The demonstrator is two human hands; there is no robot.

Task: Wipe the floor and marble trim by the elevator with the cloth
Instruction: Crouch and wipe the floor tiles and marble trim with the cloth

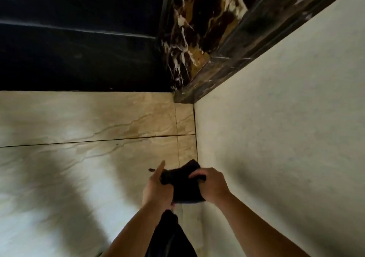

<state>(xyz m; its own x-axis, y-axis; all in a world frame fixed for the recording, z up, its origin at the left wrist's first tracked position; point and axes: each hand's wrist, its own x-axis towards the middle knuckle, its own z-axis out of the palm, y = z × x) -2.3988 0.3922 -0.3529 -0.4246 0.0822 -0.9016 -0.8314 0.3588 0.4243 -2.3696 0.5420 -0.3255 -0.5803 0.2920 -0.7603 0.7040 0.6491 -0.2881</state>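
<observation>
A dark cloth (182, 183) is bunched between both hands, held in the air above the beige tiled floor (79, 138). My left hand (156, 187) grips its left side with the index finger stretched out. My right hand (210, 185) clutches its right side with curled fingers. The dark marble trim (189, 39) with white and gold veins rises at the corner ahead, well beyond the hands. Its lower moulding (199, 86) meets the floor at the wall.
A pale wall (286, 118) runs along the right, close to my right arm. A black elevator front (79, 49) fills the upper left. A small dark speck (151, 170) lies on the floor by my left hand. Dark clothing (169, 235) hangs below.
</observation>
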